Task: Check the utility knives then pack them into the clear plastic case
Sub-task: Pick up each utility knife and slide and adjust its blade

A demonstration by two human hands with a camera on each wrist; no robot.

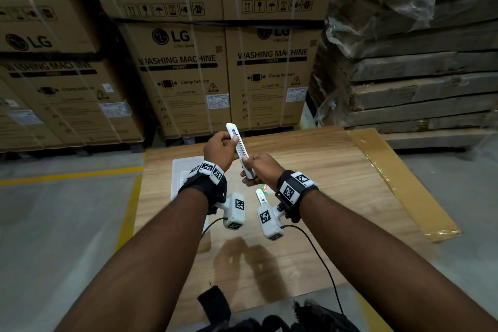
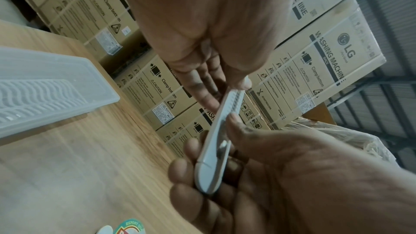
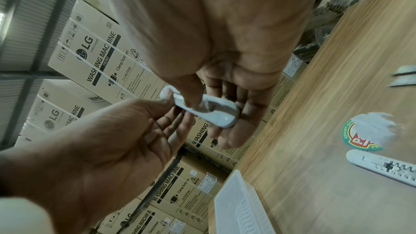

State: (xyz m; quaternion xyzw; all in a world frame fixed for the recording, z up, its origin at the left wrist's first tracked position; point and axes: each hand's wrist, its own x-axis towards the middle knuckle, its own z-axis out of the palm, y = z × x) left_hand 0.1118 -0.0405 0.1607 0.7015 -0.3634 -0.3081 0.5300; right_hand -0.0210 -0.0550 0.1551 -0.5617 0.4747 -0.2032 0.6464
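- Both hands up over the bench (image 1: 310,170), sharing one white utility knife (image 1: 240,149): left hand (image 1: 219,149) pinches the upper part, right hand (image 1: 256,167) has fingers curled round the lower end w/ thumb on the slider area. Knife held off the surface, tilted, tip pointing away and up.
- Second utility knife (image 3: 382,166) lies flat on the bench nr the right wrist, just beside a round green/red sticker (image 3: 362,134); sticker rim reads "EXPORT QU…", rest torn or covered.
- Clear plastic case (image 2: 45,86) sits on the bench to the left, ribbed/wavy base visible, apart from both knives. In head view the left wrist band partly hides it.
- Wrist cams w/ black-and-white marker tags strapped on both wrists; a black cable hangs from each.
- Bench: light wood-grain top; a strip of brown tape (image 1: 398,178) along its right edge.
- Room: warehouse, grey concrete floor (image 1: 54,210) w/ yellow line (image 1: 67,176). Stacked cartons (image 1: 183,75) behind, strapped, printed "LG", "Life's Good", "WASHING MACHINE", "FRONT", "Clamp bottom", "CAUTION"; one in left-wrist view says "BACK". Handling pictograms on the upper boxes.
- Right side: pile of flat cardboard packs (image 1: 420,62) in loose plastic wrap.
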